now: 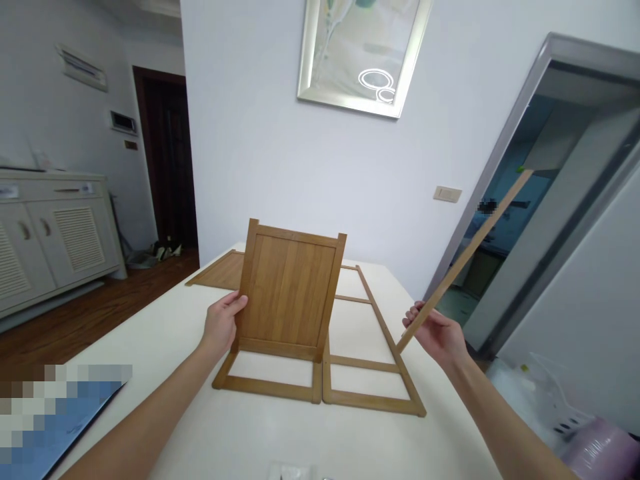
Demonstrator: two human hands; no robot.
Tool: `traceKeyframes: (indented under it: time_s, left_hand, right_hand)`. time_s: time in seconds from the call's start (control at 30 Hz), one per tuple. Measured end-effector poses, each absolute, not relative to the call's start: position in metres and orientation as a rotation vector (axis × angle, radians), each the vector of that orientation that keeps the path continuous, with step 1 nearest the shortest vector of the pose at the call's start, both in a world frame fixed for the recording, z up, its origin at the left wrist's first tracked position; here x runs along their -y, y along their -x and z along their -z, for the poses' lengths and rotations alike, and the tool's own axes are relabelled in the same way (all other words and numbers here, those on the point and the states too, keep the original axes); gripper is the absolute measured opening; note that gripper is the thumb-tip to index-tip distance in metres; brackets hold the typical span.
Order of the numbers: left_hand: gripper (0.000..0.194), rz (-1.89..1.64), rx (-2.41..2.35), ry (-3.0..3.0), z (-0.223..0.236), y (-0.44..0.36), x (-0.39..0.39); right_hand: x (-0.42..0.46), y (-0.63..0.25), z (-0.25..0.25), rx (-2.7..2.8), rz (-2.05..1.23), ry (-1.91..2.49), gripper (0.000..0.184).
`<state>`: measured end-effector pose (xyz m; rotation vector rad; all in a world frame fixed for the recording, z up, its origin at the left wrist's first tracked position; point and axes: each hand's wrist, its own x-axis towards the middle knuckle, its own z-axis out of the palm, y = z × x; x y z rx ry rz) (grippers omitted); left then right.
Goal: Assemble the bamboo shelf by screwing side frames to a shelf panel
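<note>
My left hand (223, 321) pinches the left edge of a brown wooden panel (290, 290), thumb on its front face. The panel stands up, leaning slightly, over a wooden frame (270, 389) that lies flat on the table. Beside it lies a second open wooden frame (373, 400) with crossbars. Above that frame's right side, my right hand (440, 333) has its fingers closed round a slanted piece of wood (465, 257) that shows only as a narrow strip. Its lower end reaches the frame's right rail; whether they are joined I cannot tell.
Another wooden panel (220, 269) lies on the white table (150, 347) at the back left. A small clear plastic bag (293, 471) lies at the near edge. A dark-edged flat object (75, 427), partly pixelated, is at lower left. Plastic-wrapped items (595, 447) sit at lower right.
</note>
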<state>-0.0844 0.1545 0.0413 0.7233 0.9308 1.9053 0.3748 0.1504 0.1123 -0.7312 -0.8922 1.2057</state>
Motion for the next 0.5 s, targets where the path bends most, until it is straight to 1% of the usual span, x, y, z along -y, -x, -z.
traceKeyframes:
  time_s: [0.13,0.3,0.4,0.5]
  left_hand:
    - [0.033,-1.899,-0.941,-0.659,-0.045,0.077,-0.153]
    - [0.027,-1.769,-0.932,-0.585,-0.053,0.066,-0.148]
    - [0.024,-1.698,-0.917,-0.613,-0.052,0.061,-0.146]
    - [0.025,-1.634,-0.906,-0.630,-0.046,0.055,-0.146]
  right_hand:
    - [-0.135,-0.328,-0.111,0.945,-1.343,0.765,0.024]
    - [-0.128,-0.282,-0.102,1.018,-1.406,0.916,0.025]
    - [-0.128,-0.269,-0.096,1.023,-1.435,0.996,0.024]
    - [-0.129,-0.267,-0.092,1.028,-1.435,1.093,0.019]
